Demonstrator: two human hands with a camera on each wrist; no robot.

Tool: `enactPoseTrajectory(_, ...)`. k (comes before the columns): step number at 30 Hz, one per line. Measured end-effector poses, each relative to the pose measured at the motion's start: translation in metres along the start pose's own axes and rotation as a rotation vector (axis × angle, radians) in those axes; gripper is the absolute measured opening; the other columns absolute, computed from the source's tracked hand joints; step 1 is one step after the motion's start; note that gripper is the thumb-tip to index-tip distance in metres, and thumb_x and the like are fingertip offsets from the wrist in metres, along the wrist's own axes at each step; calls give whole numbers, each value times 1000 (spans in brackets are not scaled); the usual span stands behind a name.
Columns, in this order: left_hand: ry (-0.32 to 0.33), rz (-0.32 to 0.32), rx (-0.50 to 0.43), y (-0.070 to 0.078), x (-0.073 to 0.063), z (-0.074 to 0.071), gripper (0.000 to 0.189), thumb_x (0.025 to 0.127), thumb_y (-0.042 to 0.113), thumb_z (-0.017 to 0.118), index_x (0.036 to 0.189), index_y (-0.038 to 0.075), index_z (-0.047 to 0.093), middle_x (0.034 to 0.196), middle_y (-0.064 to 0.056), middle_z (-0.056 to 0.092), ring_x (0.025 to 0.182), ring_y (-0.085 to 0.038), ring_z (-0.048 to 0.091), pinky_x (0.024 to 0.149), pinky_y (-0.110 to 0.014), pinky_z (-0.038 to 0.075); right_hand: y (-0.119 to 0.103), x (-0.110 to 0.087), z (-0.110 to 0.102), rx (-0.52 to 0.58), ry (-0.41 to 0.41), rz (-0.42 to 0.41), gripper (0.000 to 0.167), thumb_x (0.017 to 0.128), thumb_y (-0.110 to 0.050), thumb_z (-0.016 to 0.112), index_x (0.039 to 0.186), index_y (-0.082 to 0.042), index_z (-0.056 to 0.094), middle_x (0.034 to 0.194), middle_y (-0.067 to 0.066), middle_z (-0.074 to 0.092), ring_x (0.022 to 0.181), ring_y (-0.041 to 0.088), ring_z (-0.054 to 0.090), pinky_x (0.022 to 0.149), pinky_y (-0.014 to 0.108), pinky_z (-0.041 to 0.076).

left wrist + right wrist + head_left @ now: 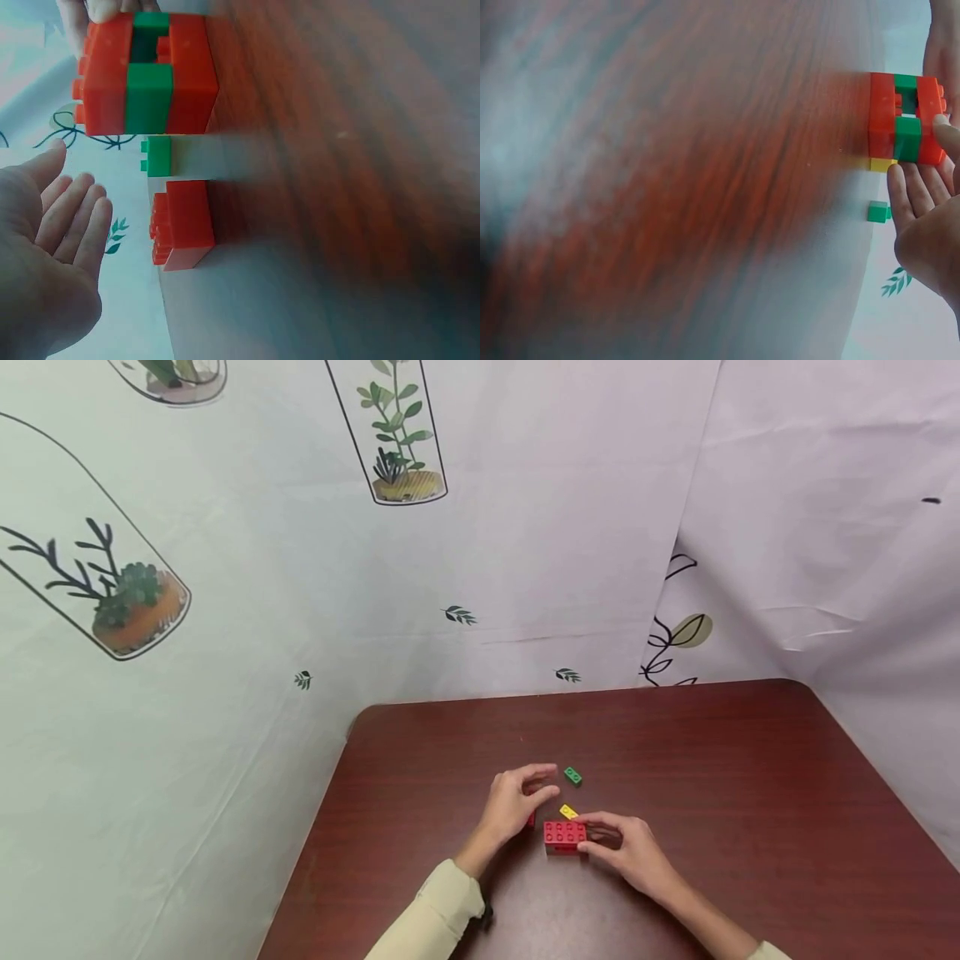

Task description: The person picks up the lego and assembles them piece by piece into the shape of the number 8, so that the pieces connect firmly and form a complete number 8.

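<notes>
A block stack (565,837) stands on the table, two red studded bricks with green bricks sandwiched between them and a gap in the middle layer. My right hand (621,843) holds its right end, thumb at the near corner and fingers along the far side. To the left, my left hand (516,800) hovers with relaxed, parted fingers and nothing between them. Partly hidden under that hand is a loose red brick (531,819), seen fully in the left wrist view (189,221). Just behind the stack lies a small yellow brick (567,812).
A small green brick (573,776) lies farther back, beyond the yellow one. The dark red-brown table (712,777) ends at a white curtain (525,568) printed with plants, which also runs along the left side.
</notes>
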State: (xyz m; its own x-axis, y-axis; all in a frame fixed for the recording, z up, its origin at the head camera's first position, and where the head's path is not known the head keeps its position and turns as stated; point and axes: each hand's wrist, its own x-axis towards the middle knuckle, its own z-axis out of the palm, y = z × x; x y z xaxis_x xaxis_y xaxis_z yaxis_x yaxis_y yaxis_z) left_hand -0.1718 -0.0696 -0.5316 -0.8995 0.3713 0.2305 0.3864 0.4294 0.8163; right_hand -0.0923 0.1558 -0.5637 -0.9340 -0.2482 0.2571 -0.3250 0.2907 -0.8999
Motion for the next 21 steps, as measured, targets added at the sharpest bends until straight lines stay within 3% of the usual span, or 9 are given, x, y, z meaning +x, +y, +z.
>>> enactPoseTrajectory(4,19,-38,96,-3,12,8,49,95,27,83,139,10,71,131,-5,74,116,-24,73,97,-43,60,1,1,0,0,2,-16,33,88,-9,88,118,-3,77,108,12,80,95,11,76,81,36,65)
enactPoseTrajectory(12,24,-90,302,-10,26,22,62,92,37,86,146,12,67,137,-7,71,124,-26,69,106,-52,53,1,1,1,12,-1,-43,34,88,-8,88,119,-1,77,110,13,79,96,13,77,81,36,65)
enactPoseTrajectory(21,1,-128,443,-14,34,34,67,90,45,86,147,15,67,135,-6,73,109,-26,73,90,-43,61,-1,0,0,-8,17,-49,33,87,-8,88,118,-2,78,109,12,80,94,12,76,79,31,64)
